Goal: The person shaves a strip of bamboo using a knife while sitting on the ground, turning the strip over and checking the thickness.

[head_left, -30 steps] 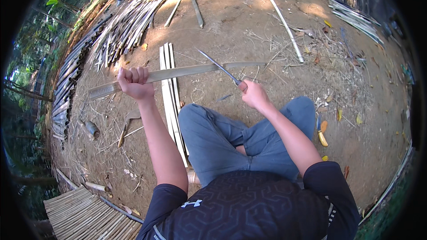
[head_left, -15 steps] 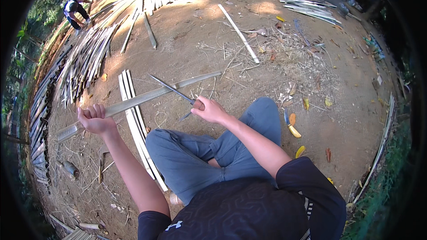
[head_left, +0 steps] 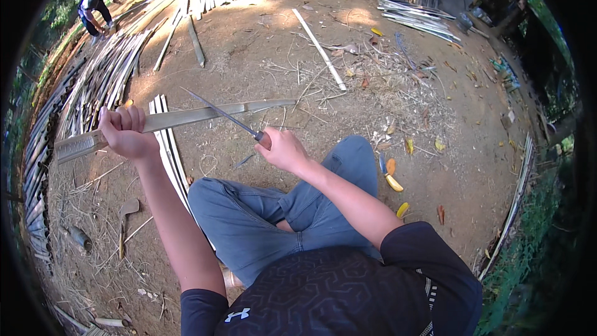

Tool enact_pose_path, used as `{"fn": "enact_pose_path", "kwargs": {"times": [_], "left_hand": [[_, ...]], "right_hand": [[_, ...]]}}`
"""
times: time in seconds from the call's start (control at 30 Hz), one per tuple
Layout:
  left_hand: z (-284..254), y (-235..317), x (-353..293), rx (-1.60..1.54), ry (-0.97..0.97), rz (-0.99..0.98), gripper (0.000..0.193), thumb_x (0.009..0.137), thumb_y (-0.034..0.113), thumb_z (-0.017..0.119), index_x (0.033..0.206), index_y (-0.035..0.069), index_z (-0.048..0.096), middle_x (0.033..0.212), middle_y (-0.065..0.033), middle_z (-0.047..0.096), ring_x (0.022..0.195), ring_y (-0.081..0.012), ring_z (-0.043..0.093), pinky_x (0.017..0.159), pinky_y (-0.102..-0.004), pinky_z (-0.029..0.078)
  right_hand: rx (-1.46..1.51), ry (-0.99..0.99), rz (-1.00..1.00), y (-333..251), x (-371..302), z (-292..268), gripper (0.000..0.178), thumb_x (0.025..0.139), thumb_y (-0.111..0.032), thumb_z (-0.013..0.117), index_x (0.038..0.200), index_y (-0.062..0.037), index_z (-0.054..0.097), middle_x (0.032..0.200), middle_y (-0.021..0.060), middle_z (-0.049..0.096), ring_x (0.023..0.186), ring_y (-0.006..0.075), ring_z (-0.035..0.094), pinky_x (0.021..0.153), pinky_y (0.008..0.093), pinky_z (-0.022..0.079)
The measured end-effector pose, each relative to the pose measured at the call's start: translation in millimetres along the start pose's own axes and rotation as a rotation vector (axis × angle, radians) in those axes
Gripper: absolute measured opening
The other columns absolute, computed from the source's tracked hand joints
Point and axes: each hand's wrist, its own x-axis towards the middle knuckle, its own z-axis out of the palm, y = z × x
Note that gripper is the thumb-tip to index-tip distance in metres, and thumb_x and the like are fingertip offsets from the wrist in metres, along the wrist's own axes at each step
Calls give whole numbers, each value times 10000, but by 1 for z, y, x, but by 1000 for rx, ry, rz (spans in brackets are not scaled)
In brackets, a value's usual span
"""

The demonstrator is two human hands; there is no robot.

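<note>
the left hand (head_left: 129,132) is closed in a fist around a long split bamboo strip (head_left: 193,116), gripping it near its left end, fingers curled over it; a short end pokes out to the left of the fist and the longer part runs right, rising slightly, in front of the seated person. the left arm (head_left: 171,224) reaches forward and to the left out of a dark sleeve (head_left: 203,311), looking nearly straight.

the right hand (head_left: 283,149) is wrapped around the brown handle of a knife (head_left: 236,122), its wrist roughly in line with the forearm. the right forearm (head_left: 348,191) slants in from the lower right, passing above the folded legs (head_left: 249,211) in grey-blue trousers. the blade points up and left, crossing the strip to the right of the left fist; whether its edge touches the strip i cannot tell.

pale strips (head_left: 173,158) lie on the dirt ground (head_left: 261,43) beneath the held one, beside the person's left knee. a wooden-handled tool with a broad blade (head_left: 129,206) lies left of the left arm, and a yellow-handled knife (head_left: 393,183) lies near the right knee.
</note>
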Motion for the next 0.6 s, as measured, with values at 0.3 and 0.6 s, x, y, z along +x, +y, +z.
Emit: {"fn": "enact_pose_path", "kwargs": {"times": [0.3,0.6], "left_hand": [[-6,-11,12,-19,72,-5,443,1004,257,443,633,172,216,518,48,168,462,-90,129,449,-298,147],[-23,-10,15,-15,46,1,450,1003,264,434,626,175,205,519,48,156,459,-93,115,448,-294,162]], "right_hand": [[-98,170,152,69,31,43,123,851,-131,637,934,-39,644,783,228,684,773,425,680,682,507,534],[-227,134,156,65,38,43,144,883,-150,620,971,-38,640,807,235,690,809,416,692,735,522,537]]}}
